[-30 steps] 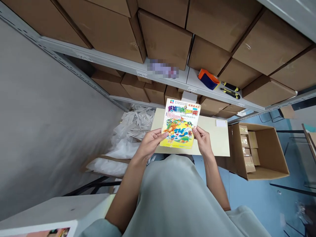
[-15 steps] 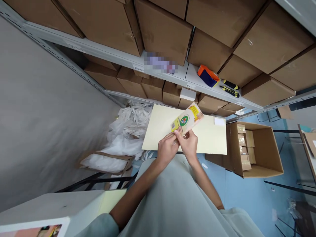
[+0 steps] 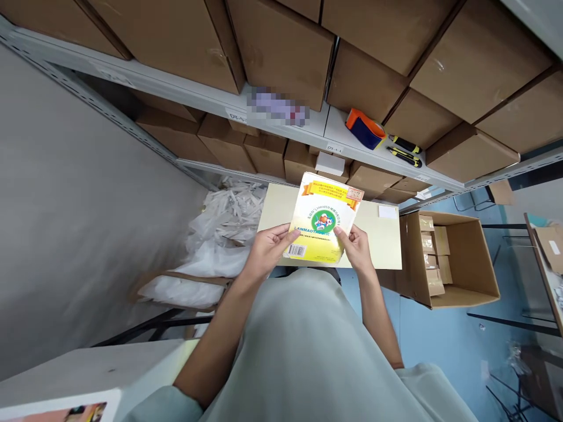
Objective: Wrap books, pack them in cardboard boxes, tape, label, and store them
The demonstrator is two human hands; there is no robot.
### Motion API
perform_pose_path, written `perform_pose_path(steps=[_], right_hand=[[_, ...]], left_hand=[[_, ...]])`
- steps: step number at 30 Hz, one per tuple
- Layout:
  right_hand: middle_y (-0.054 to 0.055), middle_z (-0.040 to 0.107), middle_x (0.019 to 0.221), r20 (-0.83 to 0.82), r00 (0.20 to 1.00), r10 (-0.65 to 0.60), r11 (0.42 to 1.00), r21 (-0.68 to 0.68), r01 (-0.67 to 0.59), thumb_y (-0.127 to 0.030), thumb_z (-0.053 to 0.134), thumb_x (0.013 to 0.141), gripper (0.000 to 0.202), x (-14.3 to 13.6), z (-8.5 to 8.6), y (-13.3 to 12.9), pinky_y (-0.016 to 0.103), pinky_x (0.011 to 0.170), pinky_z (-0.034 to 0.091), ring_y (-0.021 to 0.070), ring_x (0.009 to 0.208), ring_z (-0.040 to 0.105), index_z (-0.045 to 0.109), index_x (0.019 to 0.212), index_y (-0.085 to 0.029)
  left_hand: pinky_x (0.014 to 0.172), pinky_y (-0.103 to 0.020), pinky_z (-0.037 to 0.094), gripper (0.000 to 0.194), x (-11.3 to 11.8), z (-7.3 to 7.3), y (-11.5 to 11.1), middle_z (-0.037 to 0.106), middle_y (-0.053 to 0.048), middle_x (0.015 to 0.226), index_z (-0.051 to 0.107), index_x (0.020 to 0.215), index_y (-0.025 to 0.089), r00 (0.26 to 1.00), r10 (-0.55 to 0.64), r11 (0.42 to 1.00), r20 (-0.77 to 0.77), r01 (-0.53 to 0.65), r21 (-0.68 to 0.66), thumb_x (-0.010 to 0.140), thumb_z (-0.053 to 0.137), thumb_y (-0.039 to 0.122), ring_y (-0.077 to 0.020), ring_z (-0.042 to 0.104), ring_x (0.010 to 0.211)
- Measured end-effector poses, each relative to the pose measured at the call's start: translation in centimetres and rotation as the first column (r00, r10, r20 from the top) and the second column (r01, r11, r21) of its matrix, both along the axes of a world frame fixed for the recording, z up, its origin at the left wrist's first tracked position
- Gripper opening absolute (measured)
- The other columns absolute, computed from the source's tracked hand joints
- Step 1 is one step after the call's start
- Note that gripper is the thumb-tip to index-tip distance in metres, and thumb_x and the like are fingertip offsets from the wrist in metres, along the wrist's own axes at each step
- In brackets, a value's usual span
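A white and yellow booklet [image 3: 324, 218] with a round green emblem and a barcode is held up above the pale yellow tabletop [image 3: 385, 246]. My left hand [image 3: 270, 249] grips its lower left edge, thumb on the front. On the opposite edge, my right hand [image 3: 354, 246] pinches it, also with the thumb in front. The printed face is turned towards me, and the fingers behind it are partly hidden. A small white slip [image 3: 387, 211] lies at the right end of the tabletop.
An open carton [image 3: 470, 258] with small boxes stands right of the table. Shelves [image 3: 303, 130] of brown boxes run across ahead, bearing an orange and blue item [image 3: 366, 129] and yellow-black cutters [image 3: 404, 151]. White packing scraps [image 3: 233, 211] are heaped at left.
The booklet has turned from a slanted, narrow view to facing me broadly. My hands have moved apart, from together at its lower end to opposite sides.
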State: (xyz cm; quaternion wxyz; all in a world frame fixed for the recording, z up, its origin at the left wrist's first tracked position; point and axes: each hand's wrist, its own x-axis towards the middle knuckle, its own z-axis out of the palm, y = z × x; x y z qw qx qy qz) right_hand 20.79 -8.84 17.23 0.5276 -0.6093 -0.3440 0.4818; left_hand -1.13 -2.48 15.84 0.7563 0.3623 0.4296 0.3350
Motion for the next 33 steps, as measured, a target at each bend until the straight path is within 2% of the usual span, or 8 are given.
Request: perform_pose_path(steps=[6,9,12,16,21,27,30,33], right_hand=[[0.016,0.082,0.134,0.113,0.989,-0.091,0.996,-0.013,0.093,-0.078,0.081,0.083,0.079,-0.1,-1.6,0.7,0.049,0.1,0.07,0.0369,0.123,0.081,0.078,0.134,-0.018],[0.019,0.071,0.154,0.279,0.93,-0.241,0.97,0.038,0.24,-0.076,0.076,0.09,0.082,-0.7,-1.8,0.5,0.053,0.115,0.063,0.0372,0.142,0.071,0.072,0.146,-0.016],[0.017,0.071,0.155,0.286,0.94,-0.187,0.982,0.029,0.187,-0.073,0.071,0.096,0.073,-2.5,-1.0,0.0,0.051,0.117,0.062,0.0351,0.144,0.07,0.076,0.144,-0.018],[0.01,0.08,0.142,0.185,0.981,-0.065,0.998,0.027,0.061,-0.07,0.077,0.095,0.064,-5.7,0.3,0.0,0.044,0.107,0.067,0.0324,0.131,0.077,0.079,0.137,-0.022],[0.005,0.082,0.09,0.225,0.965,-0.132,0.991,0.04,0.126,-0.078,0.068,0.095,0.059,-5.2,0.2,0.8,0.033,0.08,0.065,0.0243,0.09,0.076,0.079,0.096,-0.021],[0.006,0.084,0.097,0.007,0.999,0.049,0.997,-0.062,-0.049,-0.084,0.079,0.082,0.066,-1.8,0.2,0.8,0.038,0.079,0.066,0.0281,0.09,0.079,0.083,0.104,-0.022],[0.006,0.085,0.1,-0.04,0.997,0.072,0.994,-0.081,-0.075,-0.084,0.082,0.08,0.068,-1.6,0.6,0.6,0.039,0.079,0.068,0.0291,0.091,0.081,0.084,0.108,-0.022],[0.006,0.086,0.102,-0.062,0.995,0.08,0.994,-0.075,-0.085,-0.082,0.083,0.081,0.067,-1.6,0.4,0.9,0.04,0.08,0.07,0.0303,0.093,0.083,0.085,0.109,-0.022]], left_hand=[[0.082,-0.047,0.073,0.084,1.2,-0.9,-0.6,0.087,-0.015,0.108,0.087,0.117,0.013,0.992,0.127,0.991,-0.015,-0.127,0.031,0.059,0.102,0.072,-0.0378,0.085,0.095],[0.088,-0.048,0.073,0.083,1.5,-1.1,-0.8,0.088,-0.012,0.108,0.087,0.12,0.012,0.969,0.218,0.967,-0.115,-0.199,0.159,0.067,0.095,0.075,-0.0367,0.085,0.097],[0.1,-0.047,0.07,0.07,2.1,-0.7,-1.4,0.087,-0.009,0.118,0.086,0.125,0.015,0.908,0.344,0.903,-0.237,-0.251,0.348,0.085,0.084,0.072,-0.0352,0.084,0.107],[0.113,-0.043,0.065,0.04,3.3,0.0,-3.3,0.084,-0.006,0.129,0.088,0.125,0.024,0.838,0.397,0.779,-0.375,-0.092,0.62,0.105,0.067,0.051,-0.0312,0.083,0.118],[0.127,-0.046,0.056,0.037,3.5,-0.9,-4.1,0.079,-0.006,0.142,0.083,0.135,0.028,0.904,0.168,0.655,-0.392,0.195,0.73,0.106,0.065,0.041,-0.0291,0.072,0.14],[0.124,-0.055,0.056,0.08,-1.0,-2.8,0.6,0.069,-0.02,0.155,0.073,0.146,0.017,0.915,0.277,0.901,-0.292,-0.141,0.411,0.088,0.083,0.071,-0.0397,0.064,0.149],[0.101,-0.054,0.07,0.087,-2.5,-2.8,2.1,0.083,-0.023,0.127,0.08,0.128,0.012,0.996,0.019,0.994,-0.086,-0.009,0.111,0.072,0.093,0.077,-0.0432,0.079,0.123],[0.092,-0.051,0.073,0.079,-2.6,-2.1,2.1,0.087,-0.019,0.109,0.084,0.112,0.013,1.0,-0.007,0.999,-0.007,0.007,0.032,0.061,0.102,0.07,-0.0416,0.084,0.108]])
